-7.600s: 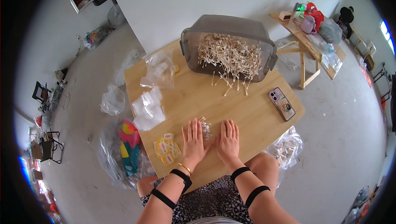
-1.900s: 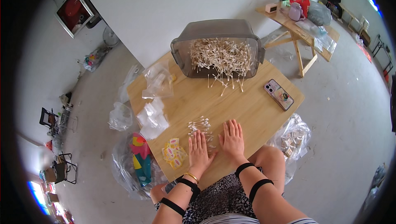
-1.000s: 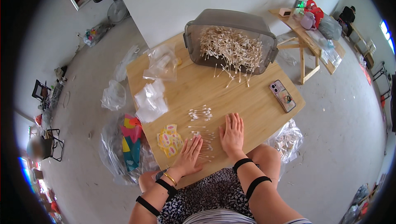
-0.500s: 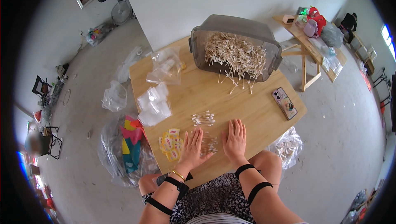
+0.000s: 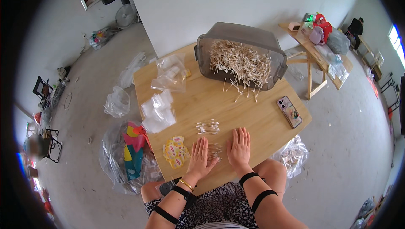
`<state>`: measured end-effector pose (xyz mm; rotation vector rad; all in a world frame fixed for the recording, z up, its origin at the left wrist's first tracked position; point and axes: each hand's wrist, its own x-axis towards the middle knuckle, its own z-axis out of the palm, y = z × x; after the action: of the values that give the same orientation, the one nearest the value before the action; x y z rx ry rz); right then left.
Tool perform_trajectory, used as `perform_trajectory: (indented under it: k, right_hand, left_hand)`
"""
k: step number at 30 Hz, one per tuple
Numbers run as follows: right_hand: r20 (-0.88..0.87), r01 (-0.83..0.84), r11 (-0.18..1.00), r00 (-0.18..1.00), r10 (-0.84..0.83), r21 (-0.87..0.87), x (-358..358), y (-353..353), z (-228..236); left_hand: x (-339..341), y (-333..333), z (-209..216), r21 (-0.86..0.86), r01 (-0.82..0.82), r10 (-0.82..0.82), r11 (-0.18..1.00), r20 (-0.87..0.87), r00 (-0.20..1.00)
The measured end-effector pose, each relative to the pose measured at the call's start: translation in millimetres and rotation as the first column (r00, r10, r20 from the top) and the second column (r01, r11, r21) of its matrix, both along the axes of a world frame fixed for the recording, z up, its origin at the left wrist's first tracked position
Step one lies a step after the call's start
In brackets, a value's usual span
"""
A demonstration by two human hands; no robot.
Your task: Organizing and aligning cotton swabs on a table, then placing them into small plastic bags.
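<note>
My left hand [image 5: 201, 158] rests on the wooden table [image 5: 244, 113] along the left side of a loose bundle of cotton swabs [image 5: 214, 151]. Its fingers are stretched flat, with the thumb reaching over the near end of the bundle. To the right of those swabs, my right hand [image 5: 239, 149] lies palm down, fingers extended, a small gap away from them. Just beyond is a second, smaller group of cotton swabs [image 5: 208, 126], lying side by side. Yellow-and-white printed packets [image 5: 176, 151] are heaped left of my left hand. Neither hand grips anything.
A grey translucent bin [image 5: 236, 32] lies tipped on its side at the back, swabs [image 5: 240, 62] spilling out. Clear plastic bags [image 5: 158, 111] are stacked at the table's left. A phone [image 5: 290, 111] lies at the right edge. Filled plastic bags [image 5: 112, 157] stand on the floor.
The whole view has shifted slightly, so the table sits lower in it. My left hand has edged right against the swabs, its fingers closer together. My right hand stays about where it was.
</note>
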<state>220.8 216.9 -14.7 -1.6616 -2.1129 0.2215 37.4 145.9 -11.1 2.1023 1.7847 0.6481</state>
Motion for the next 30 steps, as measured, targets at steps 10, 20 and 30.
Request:
perform_trajectory:
  k: [10, 20, 30]
  right_hand:
    - [0.014, 0.014, 0.999, 1.000, -0.015, 0.033, 1.4, -0.3, -0.6]
    - [0.010, 0.015, 1.000, 1.000, -0.015, 0.009, -0.5, -0.7, 2.7]
    - [-0.027, 0.014, 1.000, 1.000, -0.014, -0.001, 0.6, -1.7, 0.7]
  left_hand:
    - [20.0, 74.9, 8.1, -0.037, -0.167, 0.152, 0.985, -0.259, 0.954]
    - [7.6, 116.0, -4.4, -0.092, -0.149, 0.102, 0.985, -0.389, 0.915]
    - [2.0, 82.7, 4.9, -0.083, -0.022, -0.014, 0.996, -0.408, 0.913]
